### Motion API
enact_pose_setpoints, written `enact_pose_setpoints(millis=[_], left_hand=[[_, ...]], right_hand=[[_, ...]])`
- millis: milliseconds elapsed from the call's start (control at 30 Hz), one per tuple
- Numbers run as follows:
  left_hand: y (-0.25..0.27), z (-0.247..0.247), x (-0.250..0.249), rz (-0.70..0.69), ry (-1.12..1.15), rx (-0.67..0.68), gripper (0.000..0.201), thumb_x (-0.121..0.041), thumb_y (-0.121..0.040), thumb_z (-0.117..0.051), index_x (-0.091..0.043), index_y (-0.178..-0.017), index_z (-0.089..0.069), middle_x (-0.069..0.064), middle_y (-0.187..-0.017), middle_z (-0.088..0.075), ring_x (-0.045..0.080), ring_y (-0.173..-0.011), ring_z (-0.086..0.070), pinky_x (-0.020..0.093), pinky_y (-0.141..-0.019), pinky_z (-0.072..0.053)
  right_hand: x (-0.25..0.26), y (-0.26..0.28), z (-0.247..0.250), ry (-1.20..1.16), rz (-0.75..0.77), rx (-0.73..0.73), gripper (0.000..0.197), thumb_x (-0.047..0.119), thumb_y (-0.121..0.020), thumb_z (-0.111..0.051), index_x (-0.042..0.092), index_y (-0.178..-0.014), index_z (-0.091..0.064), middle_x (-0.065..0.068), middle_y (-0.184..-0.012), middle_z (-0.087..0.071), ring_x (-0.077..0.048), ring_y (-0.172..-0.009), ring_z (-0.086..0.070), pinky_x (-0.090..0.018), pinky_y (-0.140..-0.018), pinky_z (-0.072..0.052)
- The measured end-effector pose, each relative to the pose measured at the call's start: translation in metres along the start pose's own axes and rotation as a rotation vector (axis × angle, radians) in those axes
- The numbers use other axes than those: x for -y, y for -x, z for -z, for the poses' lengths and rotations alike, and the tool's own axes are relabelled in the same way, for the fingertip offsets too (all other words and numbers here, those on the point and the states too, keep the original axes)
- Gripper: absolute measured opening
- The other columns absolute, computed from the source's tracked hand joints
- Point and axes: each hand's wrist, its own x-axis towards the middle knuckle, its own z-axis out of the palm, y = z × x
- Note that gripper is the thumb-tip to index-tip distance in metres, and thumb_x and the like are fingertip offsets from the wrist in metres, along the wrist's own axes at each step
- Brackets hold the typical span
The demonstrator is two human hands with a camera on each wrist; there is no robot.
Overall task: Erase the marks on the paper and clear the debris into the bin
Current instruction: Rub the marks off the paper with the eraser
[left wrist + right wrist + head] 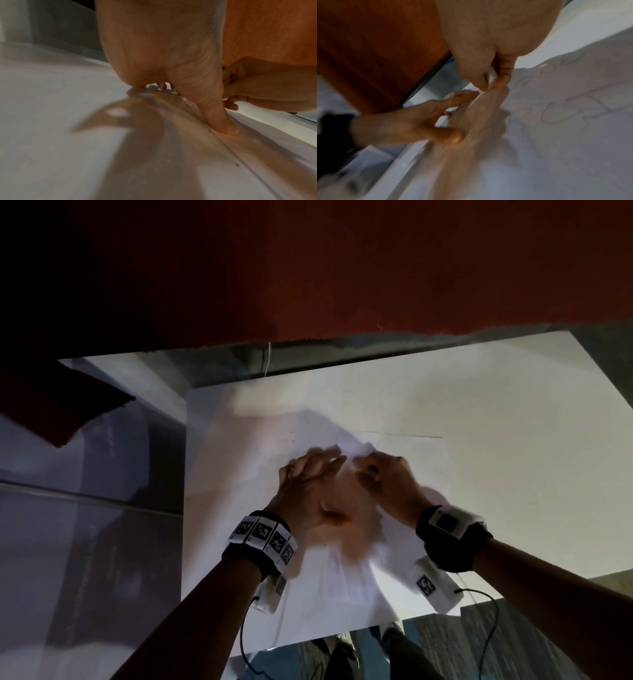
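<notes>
A white sheet of paper [421, 460] lies on the white table [513, 405]. Faint pencil marks [556, 115] show on it in the right wrist view. My left hand [308, 484] lies flat on the paper's left part with straight fingers, its thumb [223, 125] pressing down near the sheet's edge. My right hand [376, 474] is just to its right, fingers curled, pinching a small white eraser [492, 77] between thumb and fingers, with its tip on the paper. The two hands almost touch. I see no bin that I can make out.
A dark red wall [342, 268] runs behind the table's far edge. A dark red flat object [61, 405] juts in at the upper left. A grey, glossy surface [85, 525] lies left of the table. Wrist-band cables [243, 642] hang below my forearms.
</notes>
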Motion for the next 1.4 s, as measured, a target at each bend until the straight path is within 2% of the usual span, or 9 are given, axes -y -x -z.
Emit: enact_pose_setpoints(millis=[367, 467, 633, 767, 900, 1067, 1167, 1300, 1400], left_hand=[[-0.001, 0.001, -0.002, 0.02, -0.012, 0.01, 0.12, -0.078, -0.066, -0.076, -0.042, -0.161, -0.012, -0.024, -0.167, 0.005, 0.01, -0.156, 0.008, 0.039, -0.118, -0.01], [0.0, 0.002, -0.003, 0.032, -0.001, 0.013, 0.12, -0.076, -0.066, -0.076, -0.041, -0.162, -0.013, -0.027, -0.166, 0.006, 0.007, -0.154, 0.01, 0.033, -0.115, -0.005], [-0.001, 0.001, -0.002, 0.024, -0.013, 0.014, 0.121, -0.078, -0.066, -0.076, -0.041, -0.162, -0.011, -0.025, -0.167, 0.007, 0.01, -0.156, 0.009, 0.035, -0.116, -0.007], [0.0, 0.001, -0.002, 0.025, 0.0, 0.023, 0.12, -0.078, -0.066, -0.074, -0.04, -0.162, -0.012, -0.027, -0.166, 0.008, 0.01, -0.156, 0.01, 0.033, -0.116, -0.004], [-0.001, 0.001, -0.003, 0.018, -0.013, 0.015, 0.12, -0.078, -0.067, -0.074, -0.041, -0.162, -0.011, -0.027, -0.167, 0.009, 0.009, -0.155, 0.01, 0.034, -0.116, -0.007], [0.0, 0.002, -0.004, 0.026, -0.013, 0.026, 0.121, -0.078, -0.066, -0.074, -0.041, -0.162, -0.01, -0.026, -0.166, 0.01, 0.01, -0.155, 0.01, 0.033, -0.116, -0.004], [-0.002, 0.001, -0.003, 0.031, -0.001, 0.021, 0.121, -0.075, -0.066, -0.075, -0.042, -0.162, -0.01, -0.026, -0.166, 0.01, 0.01, -0.156, 0.01, 0.036, -0.119, -0.006], [-0.001, 0.001, -0.003, 0.031, -0.004, 0.01, 0.12, -0.077, -0.065, -0.072, -0.041, -0.162, -0.011, -0.026, -0.166, 0.008, 0.01, -0.155, 0.008, 0.032, -0.114, -0.005], [-0.002, 0.0, -0.002, 0.03, 0.002, 0.011, 0.12, -0.078, -0.066, -0.073, -0.04, -0.162, -0.011, -0.024, -0.168, 0.007, 0.009, -0.156, 0.009, 0.035, -0.118, -0.006]], right_hand=[[0.01, 0.018, -0.005, -0.049, 0.128, 0.101, 0.009, 0.008, -0.084, -0.07, 0.014, -0.091, -0.071, 0.002, -0.083, -0.068, -0.01, -0.069, -0.059, -0.023, -0.065, -0.042], [-0.004, 0.004, 0.007, -0.008, -0.041, -0.055, 0.01, 0.014, -0.089, -0.063, 0.018, -0.093, -0.071, 0.0, -0.087, -0.069, -0.017, -0.072, -0.063, -0.026, -0.065, -0.046], [0.016, 0.023, -0.003, -0.071, 0.116, 0.077, 0.008, 0.008, -0.085, -0.07, 0.016, -0.086, -0.069, 0.007, -0.078, -0.062, -0.005, -0.064, -0.053, -0.009, -0.062, -0.033], [0.004, 0.008, 0.007, -0.035, -0.052, -0.109, 0.005, 0.007, -0.086, -0.066, 0.01, -0.086, -0.07, -0.005, -0.083, -0.069, -0.019, -0.068, -0.062, -0.029, -0.063, -0.047], [0.013, 0.023, -0.004, -0.112, 0.088, 0.036, 0.011, 0.005, -0.083, -0.071, 0.016, -0.084, -0.069, 0.019, -0.074, -0.054, 0.013, -0.065, -0.052, -0.004, -0.062, -0.034], [0.003, 0.009, -0.001, -0.139, -0.107, -0.056, 0.007, 0.011, -0.089, -0.065, 0.013, -0.084, -0.071, -0.001, -0.079, -0.068, -0.01, -0.068, -0.061, -0.016, -0.06, -0.041], [0.01, 0.017, -0.009, -0.146, 0.028, 0.056, 0.005, 0.007, -0.085, -0.069, 0.011, -0.086, -0.07, 0.002, -0.079, -0.067, 0.001, -0.068, -0.053, -0.017, -0.062, -0.038], [0.0, 0.004, -0.001, -0.101, -0.117, -0.08, 0.008, 0.014, -0.088, -0.064, 0.016, -0.089, -0.071, 0.005, -0.081, -0.068, -0.01, -0.071, -0.061, -0.027, -0.066, -0.046], [0.019, 0.02, -0.01, -0.157, 0.058, 0.031, 0.012, 0.004, -0.083, -0.07, 0.014, -0.078, -0.066, 0.018, -0.069, -0.057, 0.0, -0.065, -0.053, -0.016, -0.061, -0.038]])
